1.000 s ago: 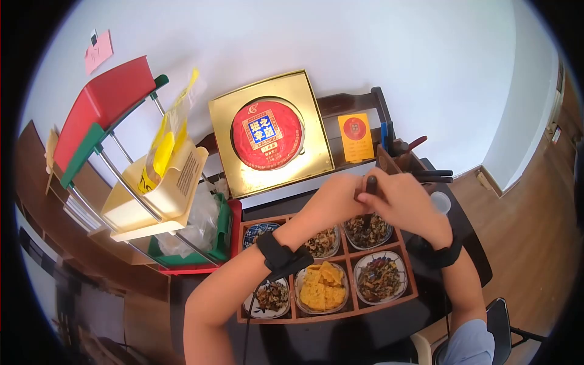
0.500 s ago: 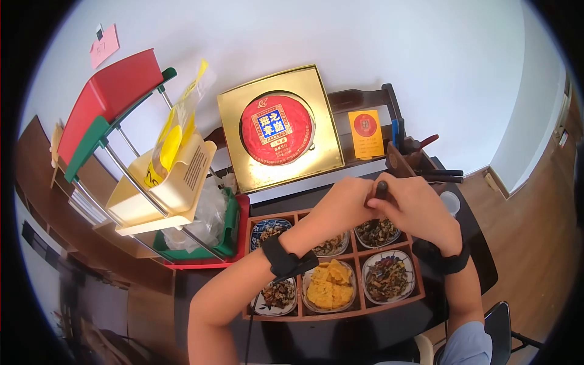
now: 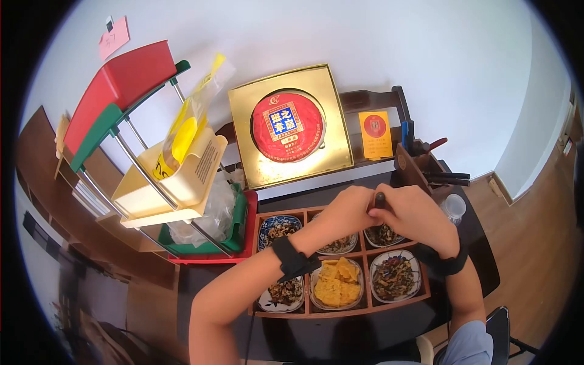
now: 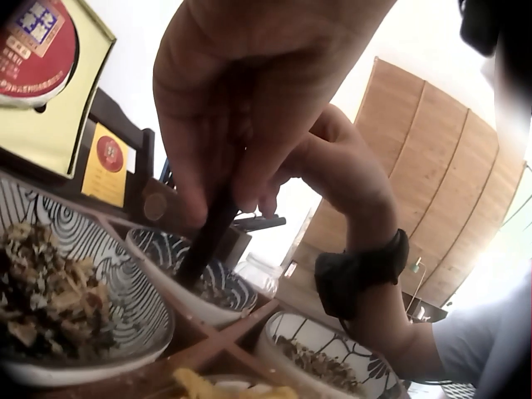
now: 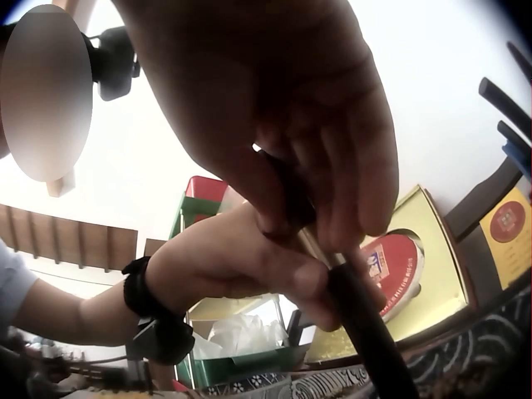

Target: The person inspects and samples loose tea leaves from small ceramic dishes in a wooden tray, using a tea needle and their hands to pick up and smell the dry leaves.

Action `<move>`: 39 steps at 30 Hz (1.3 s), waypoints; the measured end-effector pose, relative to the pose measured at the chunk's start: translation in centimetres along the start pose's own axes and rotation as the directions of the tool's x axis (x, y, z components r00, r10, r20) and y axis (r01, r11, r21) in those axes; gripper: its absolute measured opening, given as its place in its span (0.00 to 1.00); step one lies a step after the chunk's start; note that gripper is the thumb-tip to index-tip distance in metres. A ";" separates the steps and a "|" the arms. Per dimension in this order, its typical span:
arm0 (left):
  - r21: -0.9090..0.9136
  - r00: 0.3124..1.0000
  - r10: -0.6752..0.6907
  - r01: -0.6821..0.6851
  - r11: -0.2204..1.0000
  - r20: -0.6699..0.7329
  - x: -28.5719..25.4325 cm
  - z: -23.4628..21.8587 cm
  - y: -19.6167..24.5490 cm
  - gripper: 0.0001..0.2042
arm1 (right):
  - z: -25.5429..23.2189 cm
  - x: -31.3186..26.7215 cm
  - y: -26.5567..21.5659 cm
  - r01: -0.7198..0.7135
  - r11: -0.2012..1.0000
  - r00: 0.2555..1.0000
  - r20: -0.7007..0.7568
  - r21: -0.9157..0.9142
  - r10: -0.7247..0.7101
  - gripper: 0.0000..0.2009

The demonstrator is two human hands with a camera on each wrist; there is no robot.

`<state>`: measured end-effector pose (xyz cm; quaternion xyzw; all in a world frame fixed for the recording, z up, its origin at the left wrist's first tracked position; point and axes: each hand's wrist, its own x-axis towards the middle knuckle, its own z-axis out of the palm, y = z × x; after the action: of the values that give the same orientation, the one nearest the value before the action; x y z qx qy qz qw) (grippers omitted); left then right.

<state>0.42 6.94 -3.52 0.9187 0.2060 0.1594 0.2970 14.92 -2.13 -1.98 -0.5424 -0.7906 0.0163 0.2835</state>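
Note:
Both hands meet over the back right dish (image 3: 381,235) of dried flakes in a divided wooden tray (image 3: 365,277). Between them is a slim dark pen-shaped tool (image 3: 380,199), pointing down. My right hand (image 3: 420,216) grips its upper dark part. In the right wrist view a metal section (image 5: 311,246) shows between the tool's two dark parts. My left hand (image 3: 350,210) pinches the lower dark part (image 4: 208,241), whose end overlaps the patterned dish in the left wrist view. The palms hide some of the tool.
Yellow crisp pieces (image 3: 336,283) fill the front middle dish; dried flakes fill the others. Behind the tray stands a gold box (image 3: 243,121) with a round red package (image 3: 304,140). A tiered rack (image 3: 103,125) is at left, a wooden holder (image 3: 413,167) and clear cup (image 3: 454,208) at right.
The head view has shifted, so the scene sits further right. Both hands stay together on the tool; its lower end, visible over the dish earlier, is now hidden in the head view.

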 end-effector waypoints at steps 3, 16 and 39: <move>-0.006 1.000 0.015 -0.015 1.000 -0.013 0.3 0.2 -0.2 0.11 | 0.2 0.0 0.5 0.006 0.999 1.000 0.004 -0.041 -0.005 0.13; 0.059 1.000 -0.026 0.026 0.998 0.012 1.3 0.7 0.9 0.13 | -0.8 -0.5 1.1 -0.055 0.995 0.997 0.044 -0.084 0.059 0.10; 0.078 1.000 0.013 -0.015 0.997 0.025 2.5 0.9 1.0 0.12 | -1.5 -0.3 2.1 -0.085 0.995 0.995 0.043 -0.045 0.087 0.12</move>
<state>3.23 7.00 -3.18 0.9330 0.2018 0.1419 0.2621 17.48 -1.99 -1.59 -0.5814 -0.7729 0.0235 0.2531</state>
